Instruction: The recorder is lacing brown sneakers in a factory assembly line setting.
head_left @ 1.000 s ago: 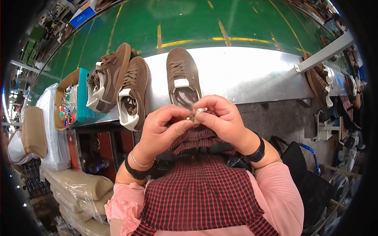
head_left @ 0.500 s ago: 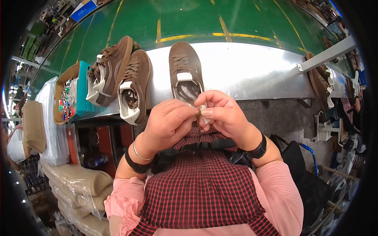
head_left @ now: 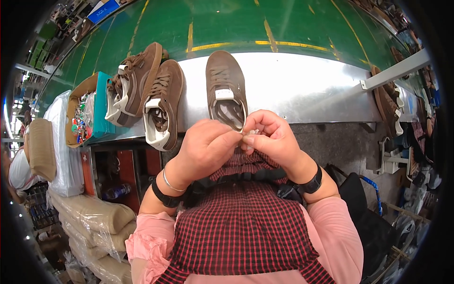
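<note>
Head view, the only one. Both hands are together above the floor side of the metal counter (head_left: 309, 92), just off its near edge. Right hand (head_left: 274, 143): thumb and forefinger clamp a small pale scrap (head_left: 252, 133), whitish, perhaps see-through. Left hand (head_left: 206, 146): fingertips bunched together, meeting the right's; whether they grip the scrap too, I cannot tell. Held close before the body, presumably because so small a thing wants both fingertips and a near eye.

Scrap's direction and long axis: not readable, fingers cover most of it.

Middle shoe (head_left: 226, 71), brown: sole down, toe to the counter's far edge, long axis running near to far, heel at the near edge by the fingertips. Likely set so for an easy reach into its opening.

Toward the counter's left end, the nearer left shoe (head_left: 166, 87) also points its toe far, leaning slightly right. Beyond it, the teal-sided box (head_left: 104, 106) of small coloured pieces, probably parked for the left hand.
</note>
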{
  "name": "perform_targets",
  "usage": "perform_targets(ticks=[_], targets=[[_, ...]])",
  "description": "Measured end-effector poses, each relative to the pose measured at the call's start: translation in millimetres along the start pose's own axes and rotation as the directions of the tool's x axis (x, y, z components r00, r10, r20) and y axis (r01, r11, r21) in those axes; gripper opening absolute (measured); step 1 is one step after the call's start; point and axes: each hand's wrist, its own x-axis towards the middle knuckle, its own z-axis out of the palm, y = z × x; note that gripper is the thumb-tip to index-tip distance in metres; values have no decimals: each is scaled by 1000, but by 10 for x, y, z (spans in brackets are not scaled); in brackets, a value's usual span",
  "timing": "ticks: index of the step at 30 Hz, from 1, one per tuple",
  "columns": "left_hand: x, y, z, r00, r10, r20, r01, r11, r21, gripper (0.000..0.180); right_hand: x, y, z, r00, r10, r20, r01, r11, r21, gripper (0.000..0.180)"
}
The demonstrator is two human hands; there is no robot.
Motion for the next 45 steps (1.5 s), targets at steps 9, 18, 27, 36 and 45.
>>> perform_targets(ticks=[9, 18, 27, 36, 45], targets=[[18, -81, 121, 997, -43, 68, 40, 998, 46, 25, 28, 100, -98, 997, -55, -45, 52, 996, -67, 15], [190, -281, 149, 983, -182, 30, 177, 977, 123, 18, 285, 71, -401, 989, -145, -39, 140, 983, -118, 10], [274, -884, 300, 854, -514, 72, 484, 839, 249, 10, 1027, 289, -925, 996, -91, -14, 75, 888, -454, 12], [311, -937, 306, 870, -457, 186, 361, 847, 390, 13, 1022, 181, -876, 975, -166, 145, 219, 660, -719, 11], [336, -1048, 351, 926, -301, 229, 192, 896, 401, 6, 1085, 55, -842, 962, -195, 191, 271, 602, -751, 12]])
